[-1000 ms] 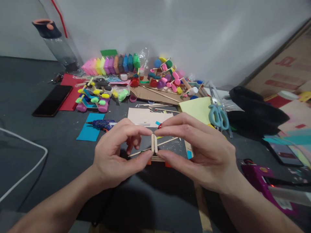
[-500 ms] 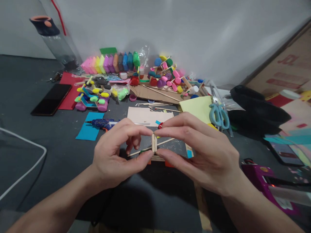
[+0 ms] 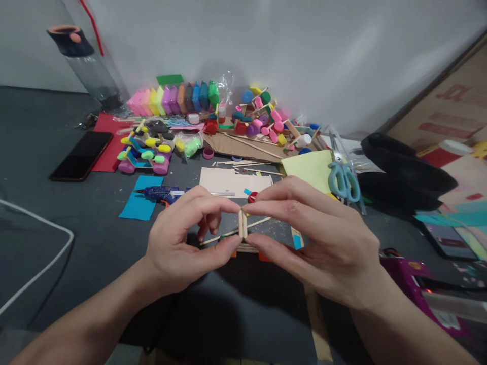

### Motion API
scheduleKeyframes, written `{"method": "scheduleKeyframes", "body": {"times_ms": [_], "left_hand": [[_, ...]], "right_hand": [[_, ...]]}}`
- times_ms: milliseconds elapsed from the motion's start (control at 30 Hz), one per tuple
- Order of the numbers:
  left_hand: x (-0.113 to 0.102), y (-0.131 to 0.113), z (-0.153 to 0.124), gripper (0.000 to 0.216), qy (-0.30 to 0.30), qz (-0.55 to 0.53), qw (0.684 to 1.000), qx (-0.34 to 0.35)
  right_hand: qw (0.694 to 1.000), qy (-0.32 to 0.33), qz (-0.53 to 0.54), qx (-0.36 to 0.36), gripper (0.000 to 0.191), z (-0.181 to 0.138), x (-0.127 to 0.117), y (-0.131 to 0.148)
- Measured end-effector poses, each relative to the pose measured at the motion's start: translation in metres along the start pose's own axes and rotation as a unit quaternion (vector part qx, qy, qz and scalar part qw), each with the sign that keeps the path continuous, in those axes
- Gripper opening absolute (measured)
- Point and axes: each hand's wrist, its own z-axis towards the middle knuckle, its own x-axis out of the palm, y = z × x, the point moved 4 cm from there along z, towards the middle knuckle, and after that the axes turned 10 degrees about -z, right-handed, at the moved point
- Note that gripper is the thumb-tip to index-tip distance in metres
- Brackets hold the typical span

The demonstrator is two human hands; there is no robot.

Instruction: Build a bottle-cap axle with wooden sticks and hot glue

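Observation:
Two short pale wooden stick pieces point(image 3: 242, 224) stand upright side by side, pressed together above the dark table. My left hand point(image 3: 182, 238) pinches the left piece between forefinger and thumb. My right hand point(image 3: 315, 238) pinches the right piece the same way. Behind and below the pieces lie thin wooden sticks point(image 3: 228, 234) and small orange bits point(image 3: 263, 257) on the table. A blue glue gun point(image 3: 160, 193) lies just beyond my left hand on a blue paper sheet point(image 3: 137, 207).
A black phone point(image 3: 81, 156) lies on red paper at the left, near a water bottle point(image 3: 89, 66). Coloured clay packs point(image 3: 175, 99) and clay-and-stick models point(image 3: 146, 149) fill the back. Teal scissors point(image 3: 343, 180) rest on yellow paper at right. A white cable point(image 3: 38, 243) curves at far left.
The two stick pieces have been squeezed closer together; both hands stay almost still. The view shifted slightly.

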Motion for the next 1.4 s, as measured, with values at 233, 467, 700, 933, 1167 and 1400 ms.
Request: {"method": "scheduleKeyframes", "body": {"times_ms": [233, 467, 700, 933, 1167, 1400], "left_hand": [[0.003, -0.002, 0.001, 0.034, 0.015, -0.004, 1.000, 0.004], [0.003, -0.007, 0.001, 0.040, 0.072, -0.017, 0.997, -0.031], [0.005, -0.008, -0.001, 0.033, 0.056, -0.009, 0.998, -0.034], [0.011, -0.006, 0.000, 0.027, 0.064, 0.051, 0.997, -0.006], [0.011, -0.009, 0.001, 0.020, 0.063, 0.073, 0.995, 0.005], [0.013, -0.010, 0.000, 0.018, 0.078, 0.104, 0.991, 0.021]], "right_hand": [[1.000, 0.004, -0.007, 0.002, 0.019, -0.002, -0.001, 0.000], [0.997, 0.005, -0.028, 0.067, 0.020, -0.036, -0.004, 0.005], [0.979, 0.056, -0.076, 0.182, 0.016, -0.108, 0.031, 0.034], [0.967, 0.097, -0.132, 0.195, 0.012, -0.133, 0.050, 0.048], [0.987, 0.065, -0.104, 0.101, 0.026, -0.143, 0.046, 0.042], [0.977, 0.084, -0.109, 0.164, 0.031, -0.133, 0.054, 0.038]]}}
